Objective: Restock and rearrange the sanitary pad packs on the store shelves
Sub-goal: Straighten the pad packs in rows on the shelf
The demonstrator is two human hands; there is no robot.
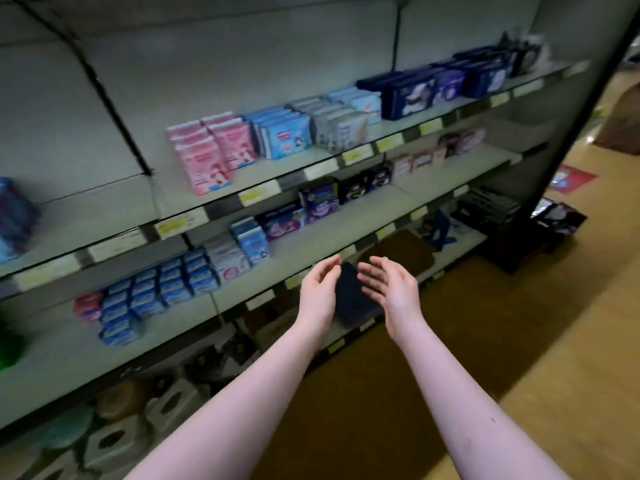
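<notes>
Your left hand [318, 289] and right hand [393, 289] reach out in front of the shelves, palms facing each other. The fingers are spread wide and only loosely bent. Neither hand is closed on anything.

A dark pack [351, 299] sits tilted in the gap between the palms, in front of the lower shelf edge [367, 325]. Blur hides whether either palm touches it, or whether it rests on that edge. The facing palms suggest a two-sided clamp, which suits a soft, flat pack that a one-handed pinch could crumple.

Just beyond your fingertips, the middle shelf [311, 244] has a bare stretch of board. To the left of that stretch stand pale blue packs [251, 242] and rows of blue packs [156, 289]. Purple packs [313, 202] stand further along to the right.

On the upper shelf [277, 171], packs stand upright in blocks grouped by colour, printed fronts outward so shoppers can read them:

- pink packs [211, 150]
- sky-blue packs [284, 135]
- grey packs [341, 128]
- navy packs [433, 88] at the far right

The dark pack looks closest in colour to the navy block, so it probably belongs there. Tissue boxes [114, 441] fill the bottom level.
</notes>
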